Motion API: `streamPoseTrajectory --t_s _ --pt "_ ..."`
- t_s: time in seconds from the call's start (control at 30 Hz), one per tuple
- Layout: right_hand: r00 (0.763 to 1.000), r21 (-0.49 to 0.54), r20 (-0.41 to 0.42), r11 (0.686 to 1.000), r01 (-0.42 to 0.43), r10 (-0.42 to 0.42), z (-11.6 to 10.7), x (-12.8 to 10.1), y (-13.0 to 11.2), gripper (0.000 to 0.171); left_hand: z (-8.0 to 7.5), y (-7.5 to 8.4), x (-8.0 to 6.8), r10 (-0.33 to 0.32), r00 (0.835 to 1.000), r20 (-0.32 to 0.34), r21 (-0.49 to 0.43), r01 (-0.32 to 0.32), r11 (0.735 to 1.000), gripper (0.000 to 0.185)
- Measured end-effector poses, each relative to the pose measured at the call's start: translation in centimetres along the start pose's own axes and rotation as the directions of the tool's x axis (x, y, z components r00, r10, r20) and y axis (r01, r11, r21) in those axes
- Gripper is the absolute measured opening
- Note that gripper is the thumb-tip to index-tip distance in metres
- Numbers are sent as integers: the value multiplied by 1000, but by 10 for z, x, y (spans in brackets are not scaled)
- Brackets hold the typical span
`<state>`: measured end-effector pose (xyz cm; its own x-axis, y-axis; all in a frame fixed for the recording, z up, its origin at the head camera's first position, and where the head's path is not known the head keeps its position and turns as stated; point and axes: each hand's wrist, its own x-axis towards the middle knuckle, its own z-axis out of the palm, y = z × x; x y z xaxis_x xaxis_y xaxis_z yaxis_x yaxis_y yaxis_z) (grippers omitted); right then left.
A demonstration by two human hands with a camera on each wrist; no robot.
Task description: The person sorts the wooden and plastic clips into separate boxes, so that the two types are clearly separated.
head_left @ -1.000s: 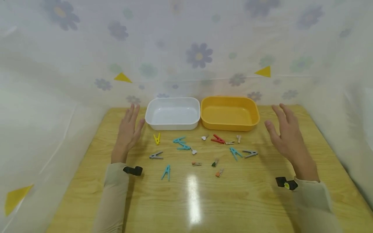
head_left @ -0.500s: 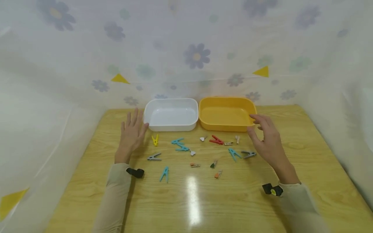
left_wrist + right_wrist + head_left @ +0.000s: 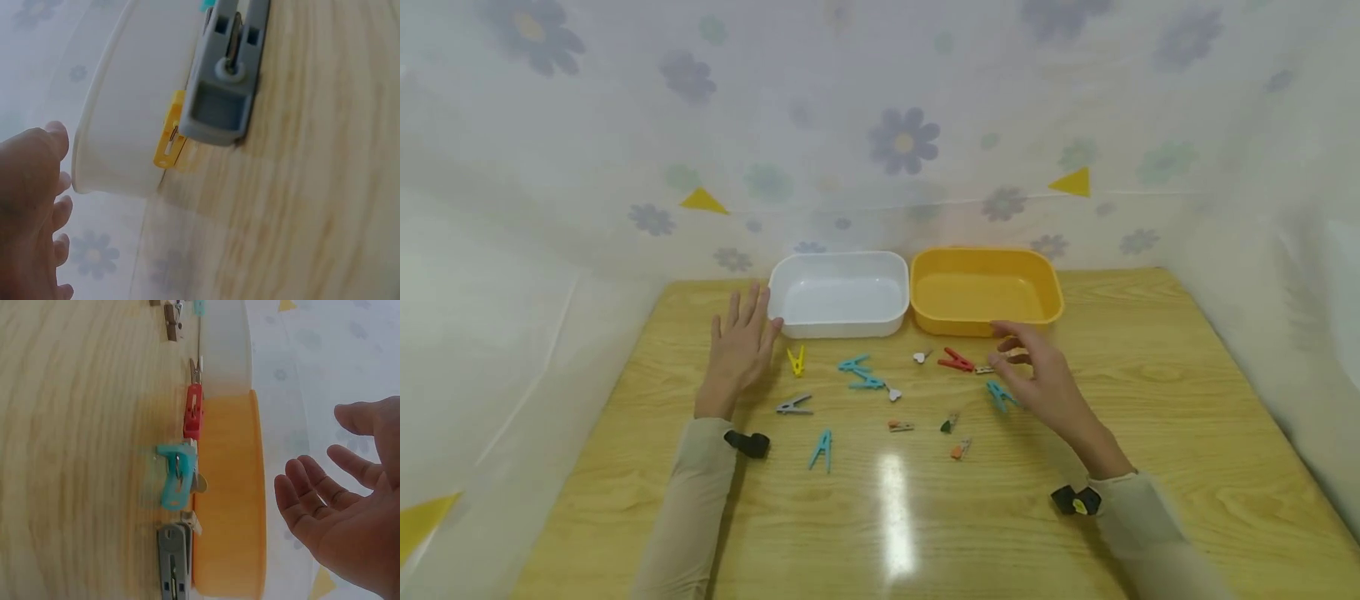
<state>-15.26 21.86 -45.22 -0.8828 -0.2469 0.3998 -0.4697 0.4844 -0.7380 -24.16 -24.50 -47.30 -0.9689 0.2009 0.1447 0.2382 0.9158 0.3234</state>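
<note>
Now the right hand (image 3: pixel 1043 382), fingers loosely spread and holding nothing, hovers over a small wooden peg (image 3: pixel 1017 353) beneath its fingertips; lower gently and pinch it squarely. Left hand (image 3: pixel 740 347) lies flat, spread, on the tabletop (image 3: pixel 1150 400).

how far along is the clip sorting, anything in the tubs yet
Nothing looks done: the white tub and the yellow tub both look empty. In hand: the right hand hovers open over the clips near the red clip, gripping nothing. The left hand rests open beside the white tub. Left: every clip, including the yellow clip and grey clip, lies on the table.
</note>
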Motion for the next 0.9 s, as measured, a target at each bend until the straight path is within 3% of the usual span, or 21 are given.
streamPoseTrajectory --t_s 0.23,0.5,0.7,0.9 --pt "986 45 159 997 -63 55 20 -3 2 42 1 3 2 7 1000 24 15 -8 1000 72" --pt "952 32 301 997 -77 63 34 -9 6 34 4 3 3 10 1000 -3 7 -10 1000 73" --pt "921 -8 370 992 -126 120 38 -11 7 31 5 0 5 12 1000 -6 16 -12 1000 74" --pt "903 -16 411 992 -128 124 39 -12 10 25 5 -1 6 9 1000 12 8 -9 1000 74"
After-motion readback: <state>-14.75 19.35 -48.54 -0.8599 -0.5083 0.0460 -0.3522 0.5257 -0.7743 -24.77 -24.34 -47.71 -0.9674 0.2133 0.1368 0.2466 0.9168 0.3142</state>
